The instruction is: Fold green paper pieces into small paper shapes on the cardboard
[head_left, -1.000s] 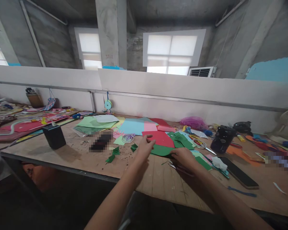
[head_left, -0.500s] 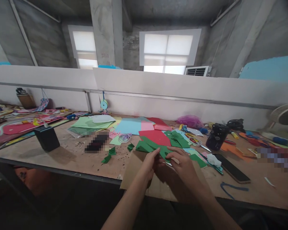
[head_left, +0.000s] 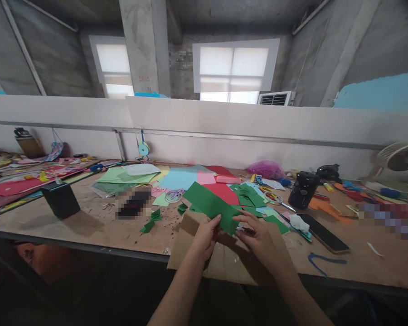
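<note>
A flat strip of green paper [head_left: 209,203] slants above a piece of brown cardboard [head_left: 224,262] at the table's front edge. My left hand [head_left: 204,237] grips the strip's lower edge, thumb on top and fingers curled beneath. At the strip's right end, my right hand [head_left: 258,235] is closed with its fingertips on the paper's edge. Something small and shiny shows between the right fingers; I cannot make out what it is. Folded green paper pieces [head_left: 154,215] lie to the left, and more green papers [head_left: 250,194] lie behind my right hand.
Red paper [head_left: 221,192] and light blue paper [head_left: 180,178] spread behind the hands. On the right are a dark cup [head_left: 303,190], a phone [head_left: 324,233], a crumpled tissue [head_left: 298,223] and a blue strip [head_left: 326,260]. A black box [head_left: 61,199] stands on the left.
The green paper in my hands has been raised and turned, so more of its flat face shows. Both hands stay at it. The whole view has shifted slightly.
</note>
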### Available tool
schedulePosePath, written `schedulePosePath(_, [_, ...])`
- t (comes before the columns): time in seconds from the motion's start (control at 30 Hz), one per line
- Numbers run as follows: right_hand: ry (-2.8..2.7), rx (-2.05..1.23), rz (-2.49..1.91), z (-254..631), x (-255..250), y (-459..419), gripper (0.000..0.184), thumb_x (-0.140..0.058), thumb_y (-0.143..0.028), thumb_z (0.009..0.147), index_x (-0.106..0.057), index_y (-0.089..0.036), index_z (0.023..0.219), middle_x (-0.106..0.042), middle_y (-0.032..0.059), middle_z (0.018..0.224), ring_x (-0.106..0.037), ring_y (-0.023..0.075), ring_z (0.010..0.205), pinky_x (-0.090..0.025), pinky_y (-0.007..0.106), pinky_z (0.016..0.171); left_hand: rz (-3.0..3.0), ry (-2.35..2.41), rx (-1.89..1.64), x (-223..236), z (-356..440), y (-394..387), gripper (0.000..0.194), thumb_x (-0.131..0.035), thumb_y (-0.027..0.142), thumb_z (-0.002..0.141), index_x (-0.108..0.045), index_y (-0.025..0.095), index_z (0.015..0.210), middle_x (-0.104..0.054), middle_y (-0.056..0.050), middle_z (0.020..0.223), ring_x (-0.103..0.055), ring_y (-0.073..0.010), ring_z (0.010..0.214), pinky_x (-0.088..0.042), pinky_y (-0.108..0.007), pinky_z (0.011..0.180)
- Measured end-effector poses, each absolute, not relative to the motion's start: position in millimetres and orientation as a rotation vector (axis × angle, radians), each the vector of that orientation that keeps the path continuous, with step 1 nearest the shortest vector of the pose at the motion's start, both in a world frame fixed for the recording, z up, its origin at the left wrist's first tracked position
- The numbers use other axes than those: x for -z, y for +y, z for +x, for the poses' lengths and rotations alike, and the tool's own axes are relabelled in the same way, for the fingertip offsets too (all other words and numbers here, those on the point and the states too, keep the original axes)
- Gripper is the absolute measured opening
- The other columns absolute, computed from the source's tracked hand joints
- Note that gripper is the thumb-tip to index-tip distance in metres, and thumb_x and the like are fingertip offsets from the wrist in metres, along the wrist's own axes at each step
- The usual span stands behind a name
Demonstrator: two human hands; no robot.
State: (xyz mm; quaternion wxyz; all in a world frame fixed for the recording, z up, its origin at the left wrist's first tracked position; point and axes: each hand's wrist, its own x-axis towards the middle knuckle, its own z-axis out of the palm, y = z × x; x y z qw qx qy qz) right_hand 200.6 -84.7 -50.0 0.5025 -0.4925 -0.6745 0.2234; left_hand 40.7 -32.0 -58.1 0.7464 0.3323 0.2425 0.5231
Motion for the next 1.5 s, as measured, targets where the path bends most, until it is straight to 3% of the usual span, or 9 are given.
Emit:
schedulePosePath(0.1, [-1.688, -0.505, -1.236, 198, 47, -87, 0.026, -0.058, -0.019, 0.079, -0.069, -0.029, 0.100, -0.067, 0.0036, 0.109, -0.049, 0.0256, 0.122, -0.045, 0.037, 0.093, 0.732, 0.503, -1.138, 58, 39, -33, 0.033, -0.076, 0.023, 0.069, -0.067, 0.009, 0.097, -0.073, -0.013, 0.098, -0.069, -0.0201, 0.078, -0.055, -0.025, 0.062])
schedulePosePath(0.23, [-1.667, -0.509, -1.245, 196, 44, -89, 0.023, -0.058, -0.019, 0.078, -0.069, -0.027, 0.096, -0.068, 0.0025, 0.100, -0.062, 0.0225, 0.097, -0.048, 0.034, 0.083, 0.732, 0.484, -1.112, 56, 37, -35, 0.033, -0.074, 0.024, 0.072, -0.066, 0.011, 0.101, -0.072, -0.012, 0.100, -0.070, -0.0213, 0.082, -0.057, -0.029, 0.067])
schedulePosePath(0.3, [-1.648, -0.492, -1.241, 197, 44, -89, 0.016, -0.059, -0.021, 0.078, -0.070, -0.026, 0.089, -0.068, 0.0024, 0.094, -0.062, 0.0225, 0.095, -0.047, 0.033, 0.082, 0.733, 0.492, -1.095, 55, 37, -35, 0.035, -0.073, 0.026, 0.074, -0.065, 0.013, 0.105, -0.072, -0.012, 0.102, -0.070, -0.0216, 0.083, -0.057, -0.030, 0.069])
schedulePosePath(0.47, [-1.560, -0.474, -1.168, 199, 44, -87, 0.008, -0.061, -0.027, 0.079, -0.067, -0.023, 0.076, -0.060, 0.0061, 0.118, -0.054, 0.0251, 0.114, -0.043, 0.036, 0.092, 0.778, 0.553, -1.079, 55, 37, -34, 0.038, -0.075, 0.029, 0.072, -0.066, 0.012, 0.105, -0.071, -0.014, 0.106, -0.069, -0.0232, 0.086, -0.056, -0.031, 0.072])
schedulePosePath(0.53, [-1.518, -0.519, -1.153, 199, 44, -86, 0.010, -0.059, -0.028, 0.080, -0.065, -0.023, 0.074, -0.057, 0.0061, 0.123, -0.051, 0.0254, 0.117, -0.044, 0.035, 0.089, 0.827, 0.543, -1.065, 56, 38, -35, 0.039, -0.075, 0.032, 0.073, -0.067, 0.011, 0.105, -0.070, -0.015, 0.108, -0.069, -0.0234, 0.087, -0.055, -0.030, 0.073])
schedulePosePath(0.8, [-1.410, -0.552, -1.217, 203, 50, -80, 0.014, -0.059, -0.035, 0.080, -0.061, -0.021, 0.078, -0.061, 0.0020, 0.081, -0.058, 0.0204, 0.079, -0.045, 0.028, 0.069, 0.956, 0.530, -1.012, 59, 40, -40, 0.038, -0.072, 0.037, 0.075, -0.070, 0.012, 0.104, -0.068, -0.015, 0.112, -0.068, -0.0228, 0.090, -0.053, -0.029, 0.074])
schedulePosePath(1.0, [-1.370, -0.521, -1.241, 203, 54, -79, 0.022, -0.059, -0.042, 0.081, -0.061, -0.021, 0.080, -0.062, 0.0038, 0.079, -0.058, 0.0215, 0.076, -0.045, 0.029, 0.064, 1.000, 0.559, -0.976, 58, 40, -41, 0.040, -0.071, 0.040, 0.075, -0.070, 0.013, 0.104, -0.069, -0.015, 0.111, -0.068, -0.0235, 0.089, -0.052, -0.031, 0.078])
schedulePosePath(1.3, [-1.368, -0.472, -1.240, 202, 55, -79, 0.013, -0.058, -0.034, 0.082, -0.061, -0.021, 0.080, -0.062, 0.0025, 0.079, -0.059, 0.0204, 0.076, -0.045, 0.028, 0.066, 1.039, 0.598, -0.965, 56, 41, -43, 0.044, -0.068, 0.043, 0.077, -0.069, 0.011, 0.107, -0.072, -0.015, 0.099, -0.069, -0.0249, 0.087, -0.052, -0.034, 0.082])
schedulePosePath(1.5, [-1.370, -0.439, -1.255, 201, 54, -80, 0.014, -0.058, -0.035, 0.082, -0.061, -0.022, 0.079, -0.063, 0.0022, 0.076, -0.058, 0.0206, 0.073, -0.044, 0.029, 0.064, 1.121, 0.639, -0.955, 52, 40, -44, 0.036, -0.077, 0.039, 0.068, -0.074, 0.013, 0.092, -0.074, -0.014, 0.090, -0.070, -0.0254, 0.085, -0.051, -0.031, 0.080])
